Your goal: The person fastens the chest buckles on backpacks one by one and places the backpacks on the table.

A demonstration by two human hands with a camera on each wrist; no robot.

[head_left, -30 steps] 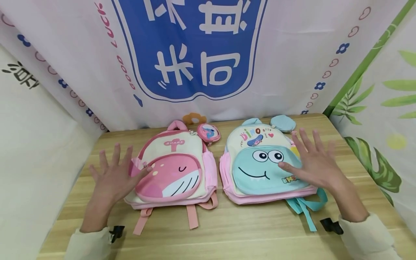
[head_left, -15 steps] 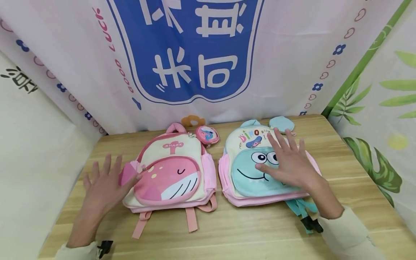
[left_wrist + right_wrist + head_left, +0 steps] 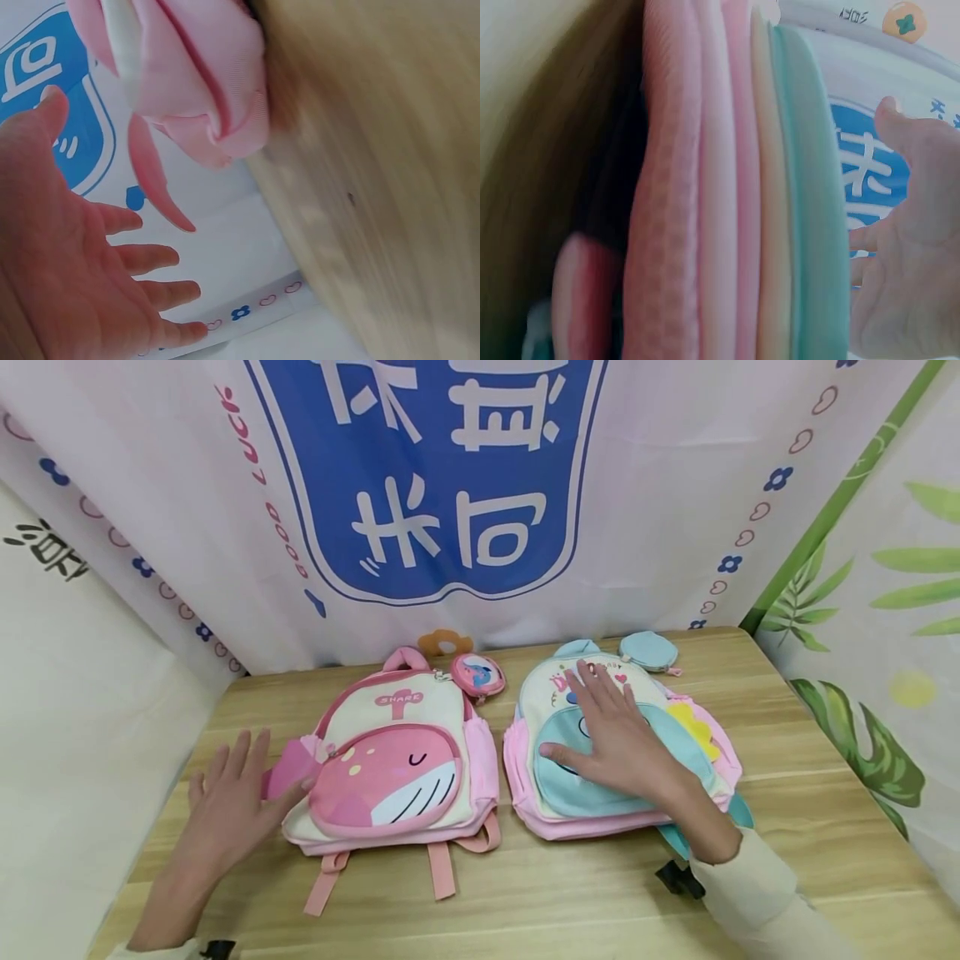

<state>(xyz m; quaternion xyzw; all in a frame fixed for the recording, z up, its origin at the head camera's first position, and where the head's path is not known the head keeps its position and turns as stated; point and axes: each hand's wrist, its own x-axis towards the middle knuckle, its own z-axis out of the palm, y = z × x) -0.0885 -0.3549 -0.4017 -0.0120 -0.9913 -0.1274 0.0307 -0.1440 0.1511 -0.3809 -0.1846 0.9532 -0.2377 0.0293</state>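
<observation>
Two small backpacks lie side by side, front up, on the wooden table (image 3: pixel 570 893). On the left is a pink and cream shark backpack (image 3: pixel 397 777) with a whale face pocket and a round pink coin purse (image 3: pixel 478 675) clipped near its handle. On the right is a teal, cream and pink dino backpack (image 3: pixel 660 735) with a teal round purse (image 3: pixel 648 650). My left hand (image 3: pixel 232 806) is spread beside the shark backpack's pink fin (image 3: pixel 292 767), holding nothing. My right hand (image 3: pixel 626 747), fingers straight, is above the dino backpack's front and hides most of its face.
A printed curtain (image 3: pixel 660 527) hangs behind the table's back edge, with white cloth (image 3: pixel 82 693) on the left and leaf-patterned cloth (image 3: pixel 862 635) on the right. Loose pink straps (image 3: pixel 442 868) stick out in front of the shark backpack.
My right hand has moved left, from the dino backpack's right side to over its middle. My left hand has shifted slightly left and down, its fingers drawing closer together.
</observation>
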